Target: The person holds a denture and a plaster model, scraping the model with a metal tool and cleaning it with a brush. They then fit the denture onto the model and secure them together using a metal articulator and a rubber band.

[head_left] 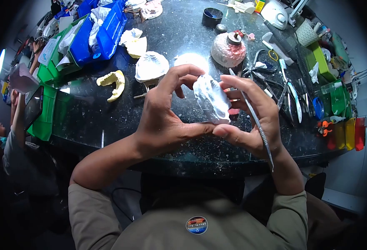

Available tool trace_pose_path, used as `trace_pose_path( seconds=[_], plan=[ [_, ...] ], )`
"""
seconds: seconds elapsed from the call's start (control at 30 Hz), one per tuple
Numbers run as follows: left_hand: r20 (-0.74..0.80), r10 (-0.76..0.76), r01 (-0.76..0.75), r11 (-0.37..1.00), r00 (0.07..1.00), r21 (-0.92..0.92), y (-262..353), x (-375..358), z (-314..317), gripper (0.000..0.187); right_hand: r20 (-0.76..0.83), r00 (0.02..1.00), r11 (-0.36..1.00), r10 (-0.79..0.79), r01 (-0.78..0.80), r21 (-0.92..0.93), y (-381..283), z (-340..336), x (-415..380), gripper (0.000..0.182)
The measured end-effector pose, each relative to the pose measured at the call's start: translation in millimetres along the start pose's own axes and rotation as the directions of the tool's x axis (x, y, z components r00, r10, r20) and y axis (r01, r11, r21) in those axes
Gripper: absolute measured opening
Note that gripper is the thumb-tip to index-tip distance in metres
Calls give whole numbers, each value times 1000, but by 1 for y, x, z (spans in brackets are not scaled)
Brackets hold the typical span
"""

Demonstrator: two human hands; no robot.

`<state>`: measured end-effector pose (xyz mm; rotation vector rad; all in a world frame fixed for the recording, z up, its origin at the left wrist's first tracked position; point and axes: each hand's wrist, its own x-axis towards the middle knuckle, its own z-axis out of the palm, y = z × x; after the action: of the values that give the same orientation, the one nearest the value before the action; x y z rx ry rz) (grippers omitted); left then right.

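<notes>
A white plaster dental cast (212, 98) is held up on edge over the bench, gripped at its rims from both sides. My left hand (160, 110) curves around its left side, fingertips at the top and thumb at the bottom. With thumb and fingers, my right hand (258, 110) steadies the cast's right side. It also holds a slim metal dental carver (257, 121), which slants down across the palm past the wrist. Behind my left hand stands another white cast (152, 66) on a metal articulator. A yellowish horseshoe-shaped dental model (117, 86) lies to its left.
A round pink-stained burner-like vessel (228, 51) and a dark cup (212, 17) stand behind. Pliers and other hand tools (289, 93) crowd the right. Blue bins (102, 35) and a green bin (43, 114) line the left. Another person (21, 141) is at the far left.
</notes>
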<state>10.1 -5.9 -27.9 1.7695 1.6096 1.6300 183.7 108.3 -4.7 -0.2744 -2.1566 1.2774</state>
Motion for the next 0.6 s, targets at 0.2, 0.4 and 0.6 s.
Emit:
trace_pose_path(
  seconds=[0.2, 0.4, 0.6],
  plan=[
    [18, -66, 66, 997, 998, 38, 0, 4, -1, 74, 25, 996, 994, 90, -88, -58, -4, 0, 0, 63],
    [58, -57, 53, 996, 997, 71, 1, 6, -3, 76, 18, 993, 993, 114, -113, -44, -5, 2, -1, 58],
    [186, -49, -14, 947, 981, 322, 3, 38, -68, 54, -31, 991, 990, 132, -131, 44, -4, -2, -3, 52]
  ],
)
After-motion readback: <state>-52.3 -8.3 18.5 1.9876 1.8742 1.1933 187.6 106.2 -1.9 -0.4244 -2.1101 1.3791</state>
